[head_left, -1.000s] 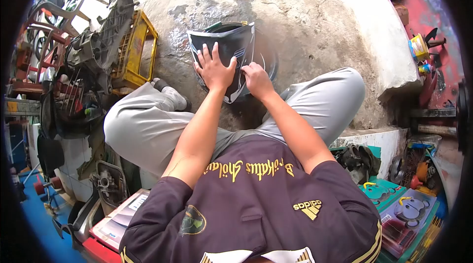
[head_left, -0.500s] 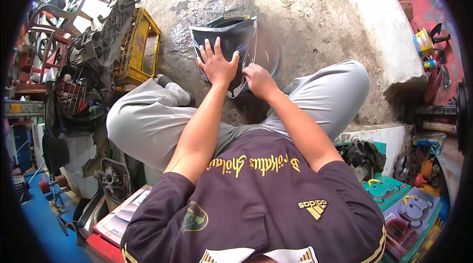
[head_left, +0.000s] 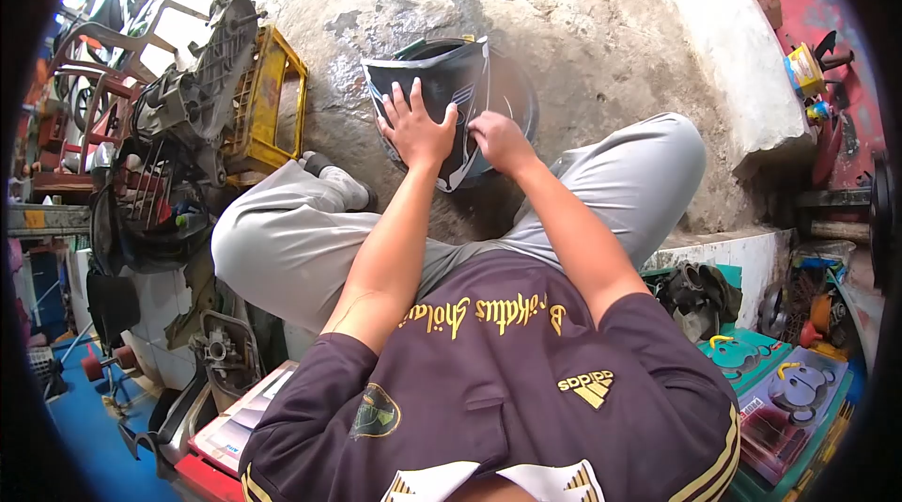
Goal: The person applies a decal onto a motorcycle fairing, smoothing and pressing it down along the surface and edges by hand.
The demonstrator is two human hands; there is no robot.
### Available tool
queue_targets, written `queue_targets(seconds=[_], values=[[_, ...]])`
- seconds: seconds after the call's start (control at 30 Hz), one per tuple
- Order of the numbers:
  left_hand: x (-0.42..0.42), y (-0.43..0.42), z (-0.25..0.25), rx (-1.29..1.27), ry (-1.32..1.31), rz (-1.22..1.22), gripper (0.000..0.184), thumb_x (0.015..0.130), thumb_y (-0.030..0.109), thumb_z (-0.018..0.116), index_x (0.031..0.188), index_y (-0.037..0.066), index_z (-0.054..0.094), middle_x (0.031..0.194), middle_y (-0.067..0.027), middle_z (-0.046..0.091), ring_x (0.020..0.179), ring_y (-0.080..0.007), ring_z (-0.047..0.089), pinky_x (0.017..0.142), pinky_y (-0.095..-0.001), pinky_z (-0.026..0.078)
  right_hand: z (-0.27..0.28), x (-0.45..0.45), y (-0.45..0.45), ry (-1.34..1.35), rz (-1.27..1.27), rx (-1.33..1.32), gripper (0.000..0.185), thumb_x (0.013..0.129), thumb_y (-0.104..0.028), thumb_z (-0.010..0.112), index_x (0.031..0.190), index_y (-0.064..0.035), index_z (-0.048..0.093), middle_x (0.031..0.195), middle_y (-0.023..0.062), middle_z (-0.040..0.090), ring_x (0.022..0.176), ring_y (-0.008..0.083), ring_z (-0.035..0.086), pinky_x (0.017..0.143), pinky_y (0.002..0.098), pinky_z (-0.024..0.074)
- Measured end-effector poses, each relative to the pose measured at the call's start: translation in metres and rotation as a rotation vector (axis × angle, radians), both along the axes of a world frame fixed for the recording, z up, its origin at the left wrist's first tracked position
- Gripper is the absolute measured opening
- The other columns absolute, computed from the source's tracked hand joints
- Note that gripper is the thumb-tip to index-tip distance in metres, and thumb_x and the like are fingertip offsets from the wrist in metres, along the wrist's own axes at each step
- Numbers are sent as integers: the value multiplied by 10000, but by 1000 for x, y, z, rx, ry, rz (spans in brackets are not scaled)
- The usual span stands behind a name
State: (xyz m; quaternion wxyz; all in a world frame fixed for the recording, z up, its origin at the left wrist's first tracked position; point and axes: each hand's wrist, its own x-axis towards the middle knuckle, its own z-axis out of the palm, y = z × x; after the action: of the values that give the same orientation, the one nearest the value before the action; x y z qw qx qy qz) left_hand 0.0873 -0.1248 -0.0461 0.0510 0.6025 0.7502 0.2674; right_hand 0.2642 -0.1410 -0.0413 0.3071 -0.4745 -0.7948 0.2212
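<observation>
A glossy black panel (head_left: 402,75) with pale edging and thin blue-grey stripes stands in front of me between my legs; it looks like a piece of motorcycle bodywork. My left hand (head_left: 419,135) lies flat on its face with the fingers spread. At the panel's right edge, my right hand (head_left: 502,143) is closed, thumb and fingers pinched together beside the pale trim. Whatever is in that pinch is too small or hidden to name. Behind and right of the panel shows a round, dark-rimmed basin-like shape (head_left: 532,107), partly covered by it.
A yellow crate (head_left: 299,112) stands on the left beside a grey engine casing (head_left: 211,79). Red-brown chairs (head_left: 99,117) are farther left. To the right runs a white ledge (head_left: 752,79). Packaged parts (head_left: 789,408) lie near my right elbow. The concrete floor (head_left: 601,41) has wet patches.
My right hand has shifted slightly up along the panel's right edge, still pinched. My left hand stays spread on the panel. The whole view has tilted a little.
</observation>
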Motion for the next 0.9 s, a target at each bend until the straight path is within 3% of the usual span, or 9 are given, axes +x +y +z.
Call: queue_targets(seconds=[0.1,0.27,0.47,0.6,0.83,0.9], values=[[-1,0,1,5,21,3,891,861,604,750,1602,205,454,1710,-174,351,1589,-394,297,1286,-620,182,1,0,14,43,-114,-50,122,938,-77,695,1008,12,741,988,192,705,986,408,683,884,481,553],[-2,0,-2,-1,20,-9,891,862,604,749,1603,210,450,1714,-177,342,1588,-401,295,1283,-630,180,2,-7,-16,-90,41,-45,102,939,-71,687,989,2,739,967,179,698,963,397,690,881,484,559],[-1,1,1,3,15,-4,888,863,604,747,1602,209,453,1710,-177,348,1594,-403,285,1282,-630,185,3,-7,5,-35,-125,-3,95,928,-66,676,980,-6,729,963,180,683,992,398,681,879,492,555],[-1,0,-1,8,19,-9,890,863,606,746,1604,216,446,1716,-177,344,1598,-405,283,1280,-633,191,9,-13,-16,-181,32,-28,93,938,-77,658,965,-4,710,951,188,678,976,409,677,871,502,553],[-1,1,-2,6,19,-4,887,860,608,746,1598,211,455,1711,-179,349,1596,-407,286,1279,-636,193,4,-13,-2,-91,-124,97,102,924,-65,602,903,-6,683,945,187,685,972,399,700,861,508,578],[-1,1,-3,5,16,-8,894,860,607,745,1603,211,444,1712,-182,348,1597,-406,284,1278,-637,197,3,-17,-11,-198,-64,72,105,927,-65,598,901,-15,687,947,180,686,971,392,701,867,503,581]])
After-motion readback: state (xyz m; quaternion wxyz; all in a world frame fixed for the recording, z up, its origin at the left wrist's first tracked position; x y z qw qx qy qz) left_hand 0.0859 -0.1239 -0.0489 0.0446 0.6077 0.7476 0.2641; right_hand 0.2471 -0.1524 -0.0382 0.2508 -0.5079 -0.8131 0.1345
